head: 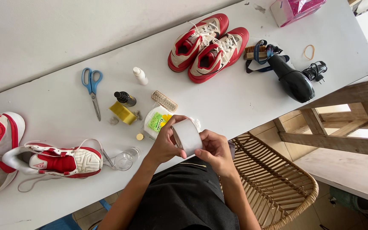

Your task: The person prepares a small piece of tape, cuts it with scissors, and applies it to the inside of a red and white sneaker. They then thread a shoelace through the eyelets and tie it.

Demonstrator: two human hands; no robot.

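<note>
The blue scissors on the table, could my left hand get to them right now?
Probably yes, once freed. The left hand helps the right hand hold a white tape roll. The blue scissors lie up-left on the table, with only a small yellow box near the path.

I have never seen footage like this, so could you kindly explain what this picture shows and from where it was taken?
The one picture comes from a camera worn on a person's head, looking down. No machine here: the left hand and right hand together hold a roll of white tape above the lap. On the white table lie a pair of red and white shoes, two more shoes at the left, blue scissors, small bottles and a black hair dryer. A wicker chair stands beside.
</note>
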